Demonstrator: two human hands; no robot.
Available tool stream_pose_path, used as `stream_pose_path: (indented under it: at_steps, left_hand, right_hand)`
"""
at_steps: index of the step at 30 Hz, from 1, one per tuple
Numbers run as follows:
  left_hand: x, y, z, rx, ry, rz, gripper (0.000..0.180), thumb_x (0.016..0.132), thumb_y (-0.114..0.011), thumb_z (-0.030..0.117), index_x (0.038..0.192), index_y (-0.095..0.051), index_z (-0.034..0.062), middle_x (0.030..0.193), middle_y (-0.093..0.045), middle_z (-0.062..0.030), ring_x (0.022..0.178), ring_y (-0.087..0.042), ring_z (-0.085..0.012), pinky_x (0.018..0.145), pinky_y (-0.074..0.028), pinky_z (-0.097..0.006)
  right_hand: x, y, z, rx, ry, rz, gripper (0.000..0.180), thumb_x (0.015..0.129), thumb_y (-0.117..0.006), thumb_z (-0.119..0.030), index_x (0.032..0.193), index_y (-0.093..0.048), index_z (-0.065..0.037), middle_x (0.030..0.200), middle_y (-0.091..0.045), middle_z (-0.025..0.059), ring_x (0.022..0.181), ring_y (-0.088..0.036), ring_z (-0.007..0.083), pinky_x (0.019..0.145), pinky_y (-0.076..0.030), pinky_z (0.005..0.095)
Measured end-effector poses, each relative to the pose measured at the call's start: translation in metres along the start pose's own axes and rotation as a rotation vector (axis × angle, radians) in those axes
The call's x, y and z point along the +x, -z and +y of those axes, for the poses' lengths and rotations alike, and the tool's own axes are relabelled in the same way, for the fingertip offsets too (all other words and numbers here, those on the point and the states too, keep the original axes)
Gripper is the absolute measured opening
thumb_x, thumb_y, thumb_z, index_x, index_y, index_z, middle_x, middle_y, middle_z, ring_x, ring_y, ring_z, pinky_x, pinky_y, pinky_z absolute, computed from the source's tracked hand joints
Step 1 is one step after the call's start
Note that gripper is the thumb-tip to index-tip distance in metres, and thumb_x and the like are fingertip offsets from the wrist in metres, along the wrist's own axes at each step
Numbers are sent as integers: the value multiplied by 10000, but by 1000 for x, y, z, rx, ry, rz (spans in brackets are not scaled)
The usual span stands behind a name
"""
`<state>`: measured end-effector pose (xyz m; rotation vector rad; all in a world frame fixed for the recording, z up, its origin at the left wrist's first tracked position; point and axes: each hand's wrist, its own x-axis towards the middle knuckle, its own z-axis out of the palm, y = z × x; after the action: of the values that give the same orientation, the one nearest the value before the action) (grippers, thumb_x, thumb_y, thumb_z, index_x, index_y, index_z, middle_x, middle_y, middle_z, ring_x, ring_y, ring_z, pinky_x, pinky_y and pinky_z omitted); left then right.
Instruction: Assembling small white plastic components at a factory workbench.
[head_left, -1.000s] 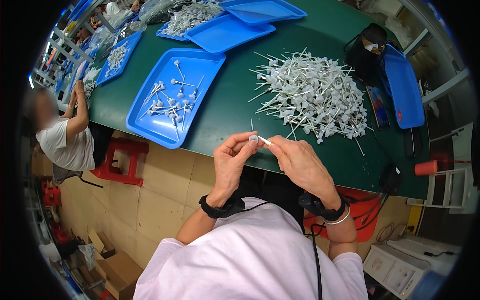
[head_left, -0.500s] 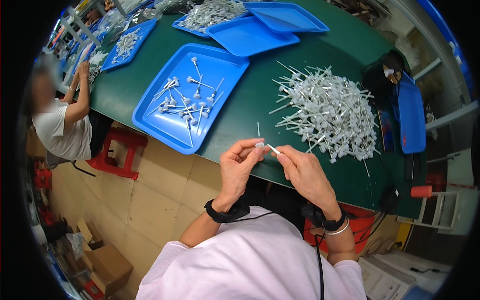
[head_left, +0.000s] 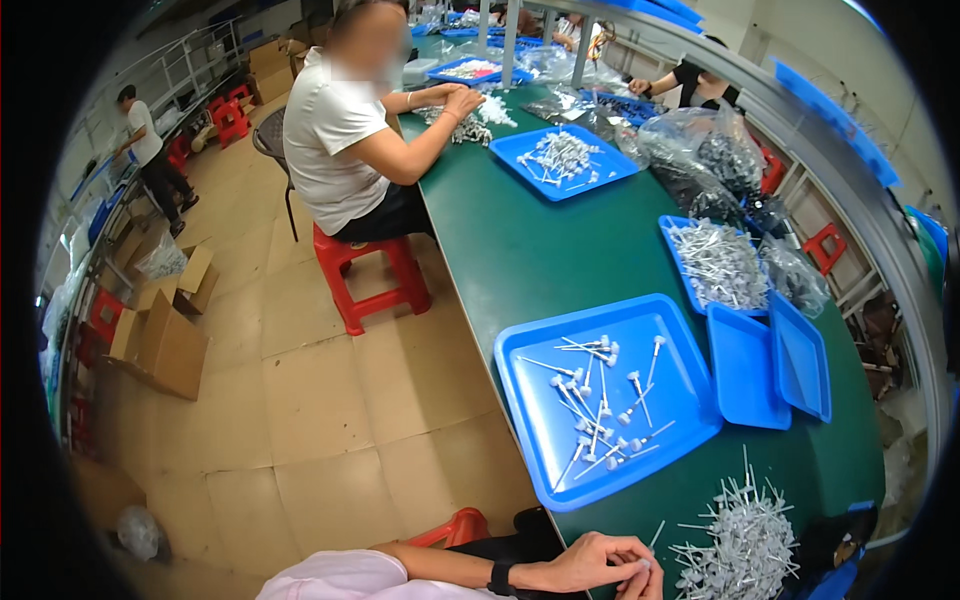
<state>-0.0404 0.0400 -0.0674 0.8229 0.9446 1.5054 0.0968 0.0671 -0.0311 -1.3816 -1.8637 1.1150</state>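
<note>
At the lower edge, my left hand (head_left: 585, 562) is closed in a pinch on a small white-headed piece with a thin stem. Its pale stem (head_left: 657, 535) sticks up past the fingertips, and the head is hidden by the fingers. My right hand (head_left: 642, 583) is close against it, fingers pressed together and cut off by the picture's edge; what it grips is hidden. Just right of both hands lies a big heap of white-headed thin-stemmed pieces (head_left: 738, 545). Beyond them, a blue tray (head_left: 640, 478) bears several similar pieces, loosely scattered.
Two bare blue trays (head_left: 745, 370) overlap on the green table (head_left: 480, 270). A fuller tray of pieces (head_left: 715, 265) stands behind them, near clear plastic bags (head_left: 700, 150). On the left, a co-worker in a white shirt (head_left: 335, 130) sits on a red stool (head_left: 375, 280) at the table's edge.
The view has swung left, so my hands now appear at the lower edge. The white pointed stick in my right hand is no longer visible. My hands are closer together.
</note>
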Motion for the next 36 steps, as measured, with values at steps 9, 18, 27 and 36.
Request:
stream_pose_path:
  at_steps: [9, 18, 27, 36]
  left_hand:
    - [14, 16, 17, 333, -262, 19, 139, 894, -665, 133, 985, -714, 40, 816, -694, -101, 682, -679, -181, 590, -527, -296]
    - [14, 11, 16, 493, -452, 88, 133, 870, -655, 95, 946, -669, -13, 789, -636, -162, 679, -640, -304, 594, -512, -368]
    - [12, 8, 13, 544, -499, 111, 122, 868, -664, 93, 934, -662, -10, 763, -626, -155, 658, -636, -314, 572, -507, -368]
    - [4, -1, 6, 536, -518, 192, 121, 872, -666, 124, 934, -663, 20, 705, -616, -131, 602, -621, -266, 555, -483, -341]
  right_hand:
    - [-1, -18, 0, 127, -164, 231, 291, 1028, -474, -165, 1224, -584, 22, 667, -484, -18, 557, -388, 64, 477, -294, 211]
    - [-2, -14, 11, 152, -187, 239, 307, 1027, -465, -161, 1247, -570, 26, 648, -467, -24, 522, -355, 56, 454, -279, 208]
    - [-3, -14, 11, 209, -153, 232, 326, 1025, -465, -184, 1248, -558, 34, 642, -468, -17, 518, -365, 55, 454, -278, 205]
    - [25, 39, -27, 1024, -111, -97, 312, 970, -519, -30, 1273, -480, 35, 673, -472, 38, 536, -453, 100, 413, -341, 236]
